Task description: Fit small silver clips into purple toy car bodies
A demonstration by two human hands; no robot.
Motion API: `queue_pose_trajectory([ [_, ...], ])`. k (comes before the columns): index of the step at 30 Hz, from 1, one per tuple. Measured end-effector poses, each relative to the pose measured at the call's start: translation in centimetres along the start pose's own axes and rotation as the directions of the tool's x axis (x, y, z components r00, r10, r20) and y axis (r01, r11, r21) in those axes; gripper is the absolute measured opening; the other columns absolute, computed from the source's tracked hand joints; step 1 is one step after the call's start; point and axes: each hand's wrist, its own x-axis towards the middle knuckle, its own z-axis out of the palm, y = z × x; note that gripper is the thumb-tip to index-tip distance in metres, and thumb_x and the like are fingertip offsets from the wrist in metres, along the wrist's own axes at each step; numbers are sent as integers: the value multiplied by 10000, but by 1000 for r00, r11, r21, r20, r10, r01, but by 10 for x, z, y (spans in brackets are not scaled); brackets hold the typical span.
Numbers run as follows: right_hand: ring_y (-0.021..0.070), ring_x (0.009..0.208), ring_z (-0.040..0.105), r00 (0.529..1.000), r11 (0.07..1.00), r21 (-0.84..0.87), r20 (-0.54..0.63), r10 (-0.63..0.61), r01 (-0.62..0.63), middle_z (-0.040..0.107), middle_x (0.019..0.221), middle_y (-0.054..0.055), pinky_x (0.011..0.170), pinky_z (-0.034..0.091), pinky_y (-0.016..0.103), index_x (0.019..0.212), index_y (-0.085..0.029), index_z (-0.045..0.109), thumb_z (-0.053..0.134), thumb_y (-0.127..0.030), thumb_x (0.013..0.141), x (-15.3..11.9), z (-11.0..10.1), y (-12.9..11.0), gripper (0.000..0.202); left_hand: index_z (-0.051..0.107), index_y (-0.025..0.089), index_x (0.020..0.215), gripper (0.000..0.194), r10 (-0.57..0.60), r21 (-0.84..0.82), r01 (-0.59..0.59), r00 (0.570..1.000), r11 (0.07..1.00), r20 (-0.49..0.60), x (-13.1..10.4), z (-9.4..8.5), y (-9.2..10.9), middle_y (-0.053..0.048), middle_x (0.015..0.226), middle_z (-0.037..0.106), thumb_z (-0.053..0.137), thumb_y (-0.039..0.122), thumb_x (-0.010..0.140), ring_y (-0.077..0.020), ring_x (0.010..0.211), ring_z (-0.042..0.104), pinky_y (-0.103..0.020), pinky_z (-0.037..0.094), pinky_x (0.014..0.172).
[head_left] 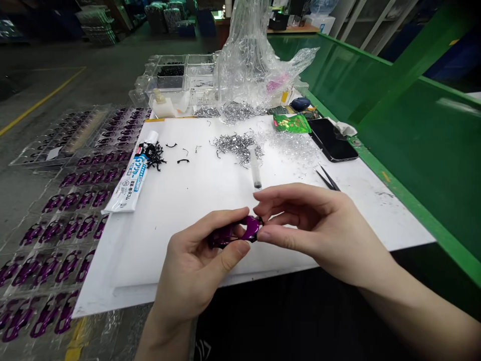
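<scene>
Hands (201,260): two, touching one purple frame (251,228); one syringe (255,169) beyond.

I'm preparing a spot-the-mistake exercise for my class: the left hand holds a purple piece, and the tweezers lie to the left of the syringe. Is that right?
Not quite: the tweezers lie to the right of the syringe, as the head view shows. The left hand does hold a purple piece.

Black phone (333,141), green packet (291,124), white tissue (345,129) — crumpled
</scene>
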Motion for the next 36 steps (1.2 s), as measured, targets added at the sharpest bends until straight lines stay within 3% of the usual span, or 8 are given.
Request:
queue_pose_trajectory([
  [8,108,1002,836,997,997,-28,-15,-74,74,871,1069,-71,879,674,110,1107,-371,886,957,14,775,-8,-1,2,513,889,391,1196,449,24,-29,-24,1000,999,-17,-2,1,1,33,1143,872,931,84,871,-123,1042,820,-131,647,948],
  [11,106,1016,829,996,993,-76,3,-92,92,870,1081,-76,824,664,100,1136,-396,878,935,4,806,-7,-3,4,522,890,378,1188,439,13,-36,-13,1000,999,-1,-2,1,1,26,1143,868,924,73,874,-127,1038,820,-138,651,943],
  [16,136,1002,837,998,979,-195,15,-60,61,865,1156,-45,865,687,155,1172,-374,876,932,-49,841,-9,-7,6,467,862,374,1212,431,9,2,-9,1000,1000,24,-2,1,2,31,1105,823,881,64,914,-97,991,788,-119,630,913],
  [19,146,1004,847,996,980,-174,11,-93,93,870,1118,-53,888,693,172,1204,-384,863,948,-42,822,-11,-10,9,520,829,356,1206,395,4,22,-6,998,1000,59,-2,0,3,39,1035,746,859,71,934,-72,917,749,-93,607,838],
  [22,176,1003,860,988,960,-234,65,-143,155,872,1110,-54,941,709,225,1286,-399,834,955,-52,827,-11,-13,7,588,798,333,1191,355,10,45,-14,996,999,90,-3,-1,2,35,1022,690,838,76,949,-69,896,729,-90,592,805],
  [27,170,904,866,938,828,-447,231,-257,337,868,1123,-48,821,733,210,1312,-364,831,921,-92,888,-7,-18,-6,511,750,327,1192,336,6,63,-16,987,998,160,-4,-1,0,16,1050,672,800,75,976,-93,909,720,-139,604,829],
  [32,210,896,871,938,840,-426,235,-256,336,865,1115,-32,811,756,262,1290,-360,840,937,-118,881,-3,-19,-8,485,743,326,1193,345,12,79,-24,989,997,148,-4,1,0,18,1067,663,787,62,976,-87,929,706,-127,598,843],
  [36,182,980,864,951,893,-344,210,-228,291,865,1140,-49,912,739,255,1368,-375,794,940,-92,870,-2,-19,-5,591,761,332,1192,349,-4,38,1,996,999,91,-5,4,4,28,1062,678,791,67,967,-72,912,706,-97,591,818],
])
